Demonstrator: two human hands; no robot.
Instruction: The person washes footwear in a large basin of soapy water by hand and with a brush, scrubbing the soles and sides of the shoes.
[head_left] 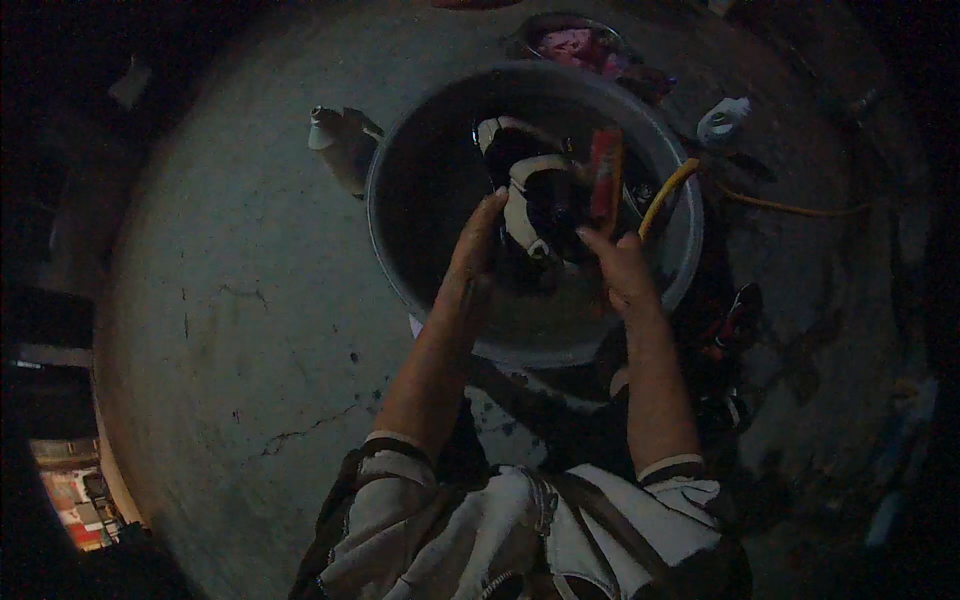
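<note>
A large round grey basin [384, 252] stands on the floor before me. Over it I hold a dark shoe with cream parts [522, 215]. My left hand [478, 240] is closed on its left side. At its right side my right hand [622, 262] is closed too, thumb pressed against it; the other fingers are mostly hidden. A second, similar dark and cream shoe [495, 130] shows just beyond the held one. Beside the right hand a flat red piece [605, 172] stands up; its kind is too dark to make out.
A yellow hose [667, 193] bends over the basin's right rim. Left of the basin stands a pale bottle [322, 130]. Behind it sits a bowl with pink contents [572, 45]. A white object [722, 122] lies at the far right. The concrete floor [260, 290] has cracks.
</note>
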